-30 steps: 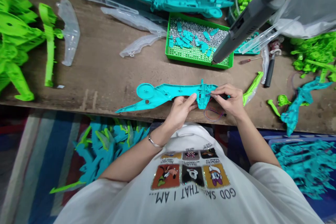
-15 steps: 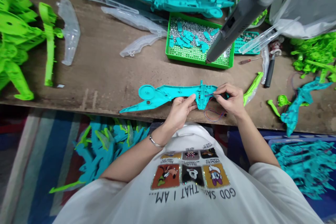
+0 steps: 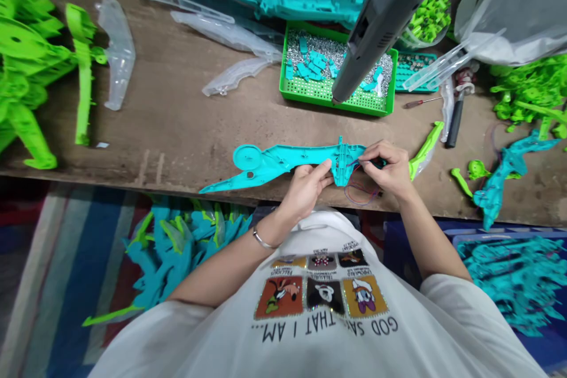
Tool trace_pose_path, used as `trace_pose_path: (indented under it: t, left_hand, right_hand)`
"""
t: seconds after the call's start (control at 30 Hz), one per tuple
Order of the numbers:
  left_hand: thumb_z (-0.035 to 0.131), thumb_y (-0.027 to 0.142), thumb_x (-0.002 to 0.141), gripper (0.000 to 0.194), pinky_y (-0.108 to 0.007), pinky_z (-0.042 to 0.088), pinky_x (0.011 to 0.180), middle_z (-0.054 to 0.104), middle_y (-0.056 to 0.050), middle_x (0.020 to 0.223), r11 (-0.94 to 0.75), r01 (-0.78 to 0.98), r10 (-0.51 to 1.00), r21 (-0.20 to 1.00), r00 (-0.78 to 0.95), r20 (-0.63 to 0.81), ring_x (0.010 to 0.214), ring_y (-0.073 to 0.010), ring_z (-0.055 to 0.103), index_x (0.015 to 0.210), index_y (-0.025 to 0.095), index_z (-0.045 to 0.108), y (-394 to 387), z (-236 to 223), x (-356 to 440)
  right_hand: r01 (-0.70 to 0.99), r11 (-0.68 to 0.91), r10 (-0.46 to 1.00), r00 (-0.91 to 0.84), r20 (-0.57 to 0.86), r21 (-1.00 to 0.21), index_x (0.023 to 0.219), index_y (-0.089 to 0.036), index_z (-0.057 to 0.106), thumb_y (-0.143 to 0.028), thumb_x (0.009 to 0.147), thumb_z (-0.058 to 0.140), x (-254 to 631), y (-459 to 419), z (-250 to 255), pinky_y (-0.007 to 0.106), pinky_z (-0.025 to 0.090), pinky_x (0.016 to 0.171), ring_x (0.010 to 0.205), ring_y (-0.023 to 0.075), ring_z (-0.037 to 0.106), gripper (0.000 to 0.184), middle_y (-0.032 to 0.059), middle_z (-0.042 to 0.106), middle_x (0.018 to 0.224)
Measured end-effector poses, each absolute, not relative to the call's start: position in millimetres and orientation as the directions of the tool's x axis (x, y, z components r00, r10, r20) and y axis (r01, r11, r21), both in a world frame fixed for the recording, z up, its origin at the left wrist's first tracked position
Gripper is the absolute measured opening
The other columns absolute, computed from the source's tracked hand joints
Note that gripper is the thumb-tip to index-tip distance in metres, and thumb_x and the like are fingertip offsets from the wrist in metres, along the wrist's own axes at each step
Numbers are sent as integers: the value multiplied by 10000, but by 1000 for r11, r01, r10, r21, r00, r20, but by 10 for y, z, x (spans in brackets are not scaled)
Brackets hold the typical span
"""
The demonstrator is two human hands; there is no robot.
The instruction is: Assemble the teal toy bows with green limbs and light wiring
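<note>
A long turquoise plastic shell [image 3: 283, 156], its ribbed inside facing up, lies near the table's front edge. My left hand [image 3: 308, 186] grips it from below, thumb pressed on top beside the cross-shaped part. At its right end, my right hand [image 3: 387, 168] pinches thin red and blue wires, with thumb and forefinger closed at the shell's channel. A loop of the wires [image 3: 361, 194] hangs on the table between my hands. Something dark shows under the right fingers, too hidden to name.
A hanging grey electric screwdriver [image 3: 372, 29] reaches over a green tray [image 3: 336, 105] of screws and small turquoise pieces. Clear plastic parts [image 3: 117, 53] and bright green parts [image 3: 31, 65] lie left. At right are a hammer [image 3: 455, 121], a small screwdriver [image 3: 419, 103] and another turquoise shell [image 3: 500, 177].
The hanging screwdriver has swung left over the tray. The shell has shifted and tilted slightly, while my right fingers have moved a little along the wires; both hands keep their hold.
</note>
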State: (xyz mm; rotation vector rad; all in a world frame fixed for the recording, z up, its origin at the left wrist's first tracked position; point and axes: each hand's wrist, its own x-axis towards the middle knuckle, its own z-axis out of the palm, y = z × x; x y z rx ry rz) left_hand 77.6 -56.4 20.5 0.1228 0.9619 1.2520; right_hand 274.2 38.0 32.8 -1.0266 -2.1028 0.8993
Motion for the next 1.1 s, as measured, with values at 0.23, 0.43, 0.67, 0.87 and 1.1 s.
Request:
trace_pose_path:
  t: [0.23,0.43,0.67,0.87,1.1]
  left_hand:
    - [876,484,765,380,-446,575,981,787,-95,874,388,-691,843,610,-3,-538,981,-269,760,796,136,727,-583,174,775]
    - [855,556,778,446,-399,586,952,767,-82,828,390,-668,859,634,17,-511,891,-219,753,813,145,686,-571,135,772]
    - [566,590,994,419,-371,579,782,773,-78,912,426,143,899,894,43,-435,770,-214,735,1003,195,706,-670,345,387]
    - [573,302,1020,204,-464,482,925,680,-141,1157,-253,847,965,468,257,57,1103,-320,611,1131,171,684,-453,485,204]
    - [602,261,1008,135,-385,455,842,640,-82,1027,-316,797,933,514,358,19,991,-266,583,1092,183,674,-314,284,192]
  right_hand:
    - [435,440,853,-477,213,-786,793,-275,759,-219,840,735,2681,332,337,397,557,783,779,198,720,77,2,785,801]
    - [559,458,839,-528,129,-692,807,-289,795,-275,858,767,2602,272,374,435,447,855,765,198,672,59,-18,809,810]
    - [647,373,866,-499,1,-665,822,-274,803,-322,883,731,2575,287,370,437,404,937,831,219,670,105,-3,813,843]
    - [686,320,857,-504,-110,-654,864,-283,828,-340,879,749,2568,350,427,434,398,934,813,227,651,98,16,785,790]
    - [797,321,829,-498,-255,-512,863,-233,826,-235,850,714,2324,391,622,461,412,937,806,252,681,113,52,778,785]
